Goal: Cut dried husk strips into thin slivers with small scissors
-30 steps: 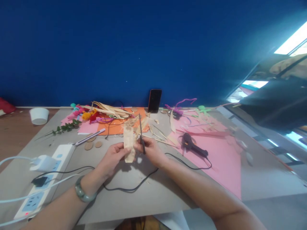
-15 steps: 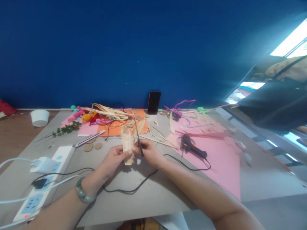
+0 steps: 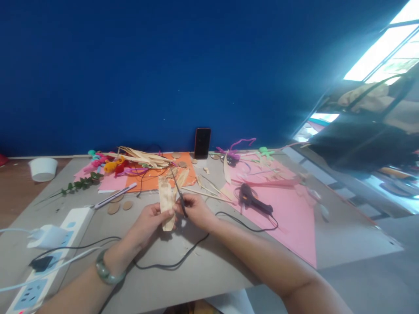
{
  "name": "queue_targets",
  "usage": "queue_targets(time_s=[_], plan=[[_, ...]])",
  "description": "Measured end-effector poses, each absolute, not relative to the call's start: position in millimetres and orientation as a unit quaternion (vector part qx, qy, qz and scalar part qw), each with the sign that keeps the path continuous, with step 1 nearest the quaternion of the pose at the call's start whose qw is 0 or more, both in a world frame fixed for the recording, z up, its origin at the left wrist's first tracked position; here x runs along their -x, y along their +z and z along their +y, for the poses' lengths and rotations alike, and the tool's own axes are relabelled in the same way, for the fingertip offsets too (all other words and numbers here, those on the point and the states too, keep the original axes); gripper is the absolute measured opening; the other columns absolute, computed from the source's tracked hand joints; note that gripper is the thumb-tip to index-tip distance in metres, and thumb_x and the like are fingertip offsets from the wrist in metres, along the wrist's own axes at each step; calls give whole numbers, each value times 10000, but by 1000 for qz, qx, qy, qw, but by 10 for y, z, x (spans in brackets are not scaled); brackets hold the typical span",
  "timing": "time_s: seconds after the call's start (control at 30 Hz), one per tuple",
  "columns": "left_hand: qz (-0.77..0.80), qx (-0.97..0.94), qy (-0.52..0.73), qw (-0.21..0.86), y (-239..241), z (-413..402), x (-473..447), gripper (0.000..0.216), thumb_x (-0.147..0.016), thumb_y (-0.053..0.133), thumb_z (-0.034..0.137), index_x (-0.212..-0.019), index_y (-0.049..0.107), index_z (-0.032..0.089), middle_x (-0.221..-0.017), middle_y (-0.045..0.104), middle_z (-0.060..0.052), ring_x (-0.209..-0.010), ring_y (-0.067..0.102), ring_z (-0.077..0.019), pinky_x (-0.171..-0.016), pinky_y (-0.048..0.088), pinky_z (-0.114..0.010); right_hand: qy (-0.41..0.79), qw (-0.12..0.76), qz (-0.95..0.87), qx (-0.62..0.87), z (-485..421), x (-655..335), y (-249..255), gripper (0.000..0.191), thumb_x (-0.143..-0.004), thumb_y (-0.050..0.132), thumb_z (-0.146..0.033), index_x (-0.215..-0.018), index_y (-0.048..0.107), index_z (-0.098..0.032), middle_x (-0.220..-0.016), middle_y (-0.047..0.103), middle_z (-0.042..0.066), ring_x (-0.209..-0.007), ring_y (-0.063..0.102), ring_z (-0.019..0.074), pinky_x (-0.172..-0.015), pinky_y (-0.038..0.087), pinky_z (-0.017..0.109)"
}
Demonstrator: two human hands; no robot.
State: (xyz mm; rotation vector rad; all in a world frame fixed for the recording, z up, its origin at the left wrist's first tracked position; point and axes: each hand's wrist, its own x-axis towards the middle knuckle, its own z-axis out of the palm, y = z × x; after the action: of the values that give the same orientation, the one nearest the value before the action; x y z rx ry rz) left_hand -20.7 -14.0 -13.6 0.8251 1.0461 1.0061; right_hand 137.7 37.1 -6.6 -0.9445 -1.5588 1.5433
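My left hand (image 3: 152,223) pinches a pale, dried husk strip (image 3: 166,198) near its lower end, thumb on the front. The strip stands nearly upright above the table, with a crinkled upper end. Close beside it, my right hand (image 3: 198,212) is closed around a slim dark pointed tool (image 3: 181,198), whose tip points up and to the left. Whether it is scissors or tweezers I cannot make out. A second narrow husk piece (image 3: 181,179) rises behind the tool. The fingertips of both hands nearly meet at the strip's right edge.
A black glue gun (image 3: 253,199) lies on pink paper (image 3: 294,222), its cord crossing under my hands. Dried husk strips (image 3: 144,158) lie on orange paper (image 3: 188,172). At left are a power strip (image 3: 77,220) and a white cup (image 3: 43,169). A phone (image 3: 202,143) leans against the wall.
The view has shifted slightly, so the whole scene sits further left and a little lower. Both hands keep their hold on the husk strip and the dark tool.
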Motion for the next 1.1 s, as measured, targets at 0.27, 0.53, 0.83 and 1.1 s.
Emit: queue_targets(time_s=[0.27,0.53,0.83,1.1], plan=[[466,-350,442,682,-170,-114,227,317,-645,759,365,-773,667,91,-632,673,-71,-479,587,-133,-483,444,-231,605,379,-597,365,396,-1348,-127,319,-580,757,-406,-599,576,-145,-565,500,-33,-532,416,87,-515,352,225],[477,-337,448,677,-124,-117,232,315,-659,746,338,-843,668,95,-682,696,-75,-523,621,-142,-527,498,-244,600,376,-598,376,397,-1359,-35,281,-590,754,-362,-590,578,-143,-562,500,-35,-532,418,88,-530,354,233],[512,-319,505,617,-67,-57,326,315,-619,765,338,-797,668,97,-678,701,-77,-501,621,-143,-480,487,-228,531,359,-671,372,625,-1636,205,321,-626,735,-437,-678,596,-152,-601,519,-27,-564,441,103,-560,367,239],[518,-356,536,563,-9,-39,399,336,-621,764,344,-842,682,105,-700,700,-66,-537,625,-137,-508,486,-220,343,46,-881,323,818,-1994,454,411,-605,729,-511,-633,498,-172,-663,485,-19,-608,415,116,-551,327,228]])
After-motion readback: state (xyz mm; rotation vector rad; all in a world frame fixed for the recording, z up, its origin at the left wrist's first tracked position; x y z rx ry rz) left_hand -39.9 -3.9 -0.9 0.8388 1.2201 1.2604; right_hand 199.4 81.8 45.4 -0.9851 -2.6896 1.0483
